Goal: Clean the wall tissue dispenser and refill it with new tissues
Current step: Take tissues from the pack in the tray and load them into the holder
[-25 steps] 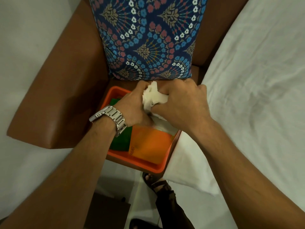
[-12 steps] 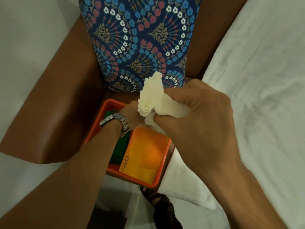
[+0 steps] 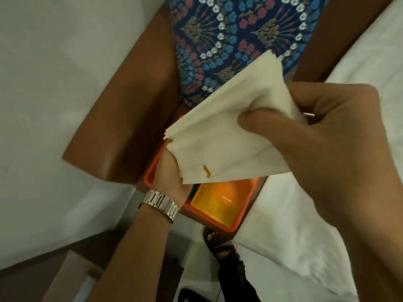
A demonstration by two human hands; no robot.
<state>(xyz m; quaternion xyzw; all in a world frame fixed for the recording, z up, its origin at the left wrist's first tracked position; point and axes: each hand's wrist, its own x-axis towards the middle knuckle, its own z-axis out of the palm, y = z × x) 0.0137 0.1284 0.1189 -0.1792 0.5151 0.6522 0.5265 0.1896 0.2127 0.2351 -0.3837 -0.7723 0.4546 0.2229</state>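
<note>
A stack of white tissues is lifted above the orange tray, held flat and tilted, with a small yellow-brown mark near its lower edge. My right hand grips the stack at its right side, thumb on top. My left hand, with a metal watch on the wrist, holds the stack's lower left corner from below. An orange tissue packet lies in the tray, partly hidden by the tissues. The wall dispenser is not in view.
The tray sits on a brown leather chair with a blue floral cushion at its back. A white bed lies to the right. A sandalled foot stands on the floor below the tray.
The tissue stack has risen out of the tray and come closer to the camera, turning from a bunched wad to a flat spread stack. Both hands rose with it.
</note>
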